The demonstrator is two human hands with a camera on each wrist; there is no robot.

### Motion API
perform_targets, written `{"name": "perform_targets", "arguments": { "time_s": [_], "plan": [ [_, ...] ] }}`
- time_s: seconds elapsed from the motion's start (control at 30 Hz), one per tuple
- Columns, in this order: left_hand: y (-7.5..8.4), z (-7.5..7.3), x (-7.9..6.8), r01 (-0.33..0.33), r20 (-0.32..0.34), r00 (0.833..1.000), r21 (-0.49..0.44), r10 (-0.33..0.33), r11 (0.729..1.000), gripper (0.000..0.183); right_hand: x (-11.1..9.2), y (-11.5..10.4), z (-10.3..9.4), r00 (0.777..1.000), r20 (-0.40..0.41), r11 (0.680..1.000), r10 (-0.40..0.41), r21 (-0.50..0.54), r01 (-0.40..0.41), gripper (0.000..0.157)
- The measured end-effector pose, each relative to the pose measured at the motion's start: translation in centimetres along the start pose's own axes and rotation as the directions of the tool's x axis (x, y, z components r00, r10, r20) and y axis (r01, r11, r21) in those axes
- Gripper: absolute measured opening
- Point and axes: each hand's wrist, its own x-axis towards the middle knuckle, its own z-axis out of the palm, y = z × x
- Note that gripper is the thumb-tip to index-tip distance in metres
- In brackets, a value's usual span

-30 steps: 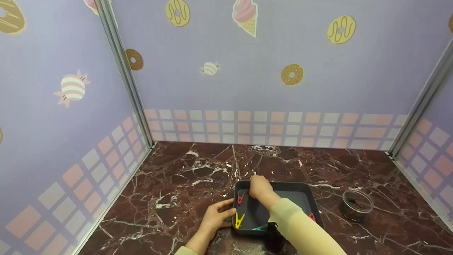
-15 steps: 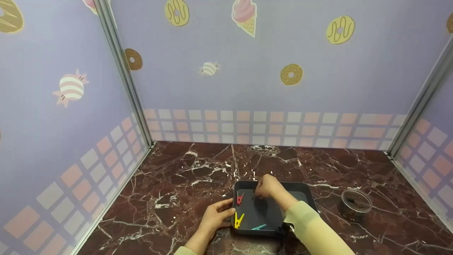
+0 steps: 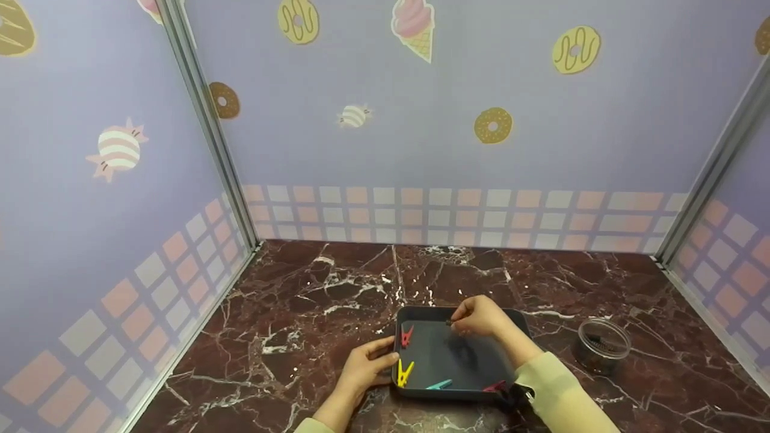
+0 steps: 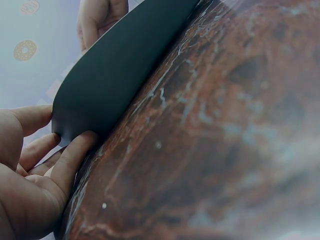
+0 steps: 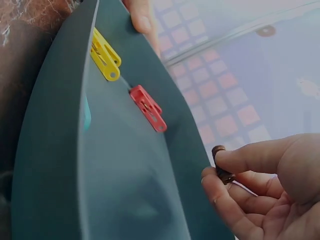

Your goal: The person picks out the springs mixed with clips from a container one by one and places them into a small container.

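My left hand (image 3: 364, 367) grips the left wall of a dark rectangular tray (image 3: 428, 355); in the right wrist view a fingertip (image 5: 143, 22) overlaps the inside of its rim. Over the tray's back part, my right hand (image 3: 481, 317) pinches a small dark-brown ridged cylinder (image 5: 226, 177) between thumb and fingers. Plastic clothespins lie in the tray: a red one (image 3: 406, 335) at the back left, a yellow one (image 3: 404, 374) at the front left, a teal one (image 3: 439, 384) and a dark red one (image 3: 494, 386) along the front wall.
A round clear tub (image 3: 603, 346) with dark contents stands to the right of the tray. Everything rests on a dark red marbled tabletop (image 3: 313, 337). Patterned panels (image 3: 457, 210) with metal corner posts (image 3: 222, 144) close off the back and sides.
My right hand has moved rightward over the tray from its back left, and the brown cylinder now shows in its fingers. The dark red clothespin is uncovered. My left hand stays on the tray.
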Motion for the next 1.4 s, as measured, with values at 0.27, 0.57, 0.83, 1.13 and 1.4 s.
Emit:
{"name": "perform_targets", "arguments": {
  "time_s": [0.27, 0.57, 0.83, 1.13, 1.4],
  "plan": [
    [0.0, -0.1, 0.1, 0.007, 0.004, 1.000, 0.008, -0.007, 1.000, 0.054, -1.3, 1.0, -1.4, 0.996, 0.009, 0.995, -0.089, 0.045, 0.089, 0.016],
    [0.1, -0.2, 0.1, -0.011, 0.010, 1.000, 0.020, 0.011, 1.000, 0.053, -3.1, 1.7, -2.7, 0.989, -0.005, 0.989, -0.148, 0.033, 0.148, 0.018],
    [0.0, -0.1, 0.2, 0.000, 0.011, 1.000, 0.004, 0.000, 1.000, 0.053, -4.5, 2.7, -3.9, 0.989, -0.011, 0.980, -0.146, 0.135, 0.146, 0.021],
    [0.0, -0.1, 0.1, 0.005, 0.011, 1.000, -0.008, -0.005, 1.000, 0.052, -6.0, 4.2, -5.7, 0.991, -0.073, 0.971, -0.114, 0.202, 0.127, 0.029],
    [0.1, -0.1, 0.0, 0.002, 0.013, 1.000, -0.004, -0.002, 1.000, 0.053, -7.8, 5.3, -7.7, 0.991, -0.121, 0.990, -0.049, 0.123, 0.064, 0.033]
  ]
}}
